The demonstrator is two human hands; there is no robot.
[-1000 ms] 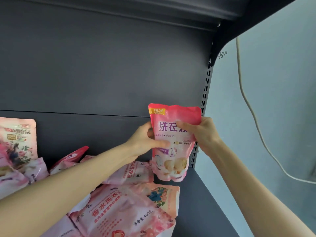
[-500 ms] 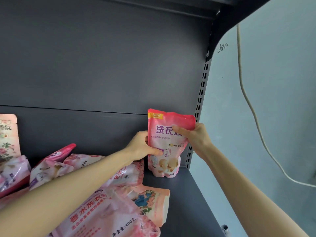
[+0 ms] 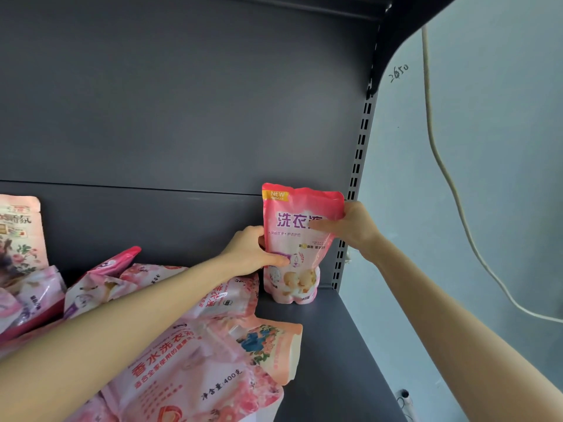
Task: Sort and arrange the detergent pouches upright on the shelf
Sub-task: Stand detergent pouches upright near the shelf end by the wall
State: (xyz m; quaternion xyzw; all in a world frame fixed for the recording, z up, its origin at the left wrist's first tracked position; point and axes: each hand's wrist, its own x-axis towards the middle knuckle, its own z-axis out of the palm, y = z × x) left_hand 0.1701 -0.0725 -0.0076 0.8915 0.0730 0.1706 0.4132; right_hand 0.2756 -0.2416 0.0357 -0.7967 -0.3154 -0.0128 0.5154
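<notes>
Standing upright in the back right corner of the shelf [image 3: 329, 345], the pink detergent pouch [image 3: 294, 239] is now resting its base on the shelf board. It is sitting just beside the slotted upright [image 3: 356, 178] and close to the back panel [image 3: 182, 117]. A second ago it was being held clear of the board, so it is judged to have just been lowered and set down. The left hand [image 3: 253, 254] is gripping its lower left edge, with the thumb lying across the front. The right hand [image 3: 350, 228] is gripping the upper right edge, with fingers spreading over the printed face. Both hands are steadying it, so whether it is standing by itself is not yet showing. Beside it to the left, a heap of pouches [image 3: 189, 376] is lying flat and overlapping, reaching toward the shelf front. At the far left a floral pouch [image 3: 19, 233] is standing upright against the back panel. Outside the shelf, a pale cable [image 3: 438, 166] is hanging down the wall. This placement is probably finishing, and most of the sorting is still waiting.
</notes>
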